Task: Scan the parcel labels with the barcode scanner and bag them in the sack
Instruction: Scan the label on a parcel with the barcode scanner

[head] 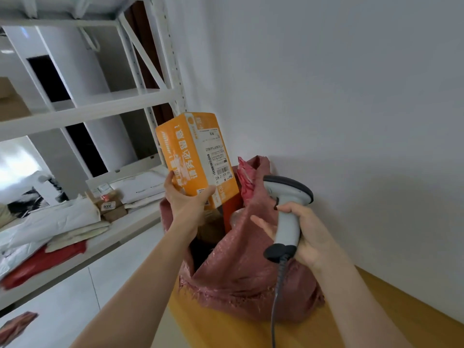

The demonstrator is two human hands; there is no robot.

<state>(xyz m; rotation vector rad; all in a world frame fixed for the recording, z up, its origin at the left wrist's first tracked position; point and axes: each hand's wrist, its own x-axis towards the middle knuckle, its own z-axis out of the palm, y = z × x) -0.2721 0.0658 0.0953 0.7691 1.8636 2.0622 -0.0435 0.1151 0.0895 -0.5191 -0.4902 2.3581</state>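
The orange parcel (pixel 193 156) stands upright in the air directly above the open mouth of the red woven sack (pixel 241 267), its long axis near vertical and tipped a little to the left at the top. Its white shipping label (pixel 218 156) faces right and toward the camera, barcodes running along the box's length. The left hand (pixel 187 199) holds the parcel by its lower end, thumb across the front face near the bottom corner and fingers wrapped behind the far side, pressed onto the cardboard. Just to the right and lower, the right hand (pixel 305 233) closes around the grey handle of the barcode scanner (pixel 288 209), with the index finger stretched out to the left, away from the handle; whether a finger rests on the trigger I cannot tell. The scanner's dark head sits right of the label and slightly below it, apparently pointing toward the box, so the label seems within its aim. The scan appears to be the step in hand; lowering the box straight down would then drop it into the sack. The sack rests on a yellow surface (pixel 376 320) against the white wall (pixel 351 84). More parcels (pixel 75 222) lie on the shelving (pixel 88 114) at left.
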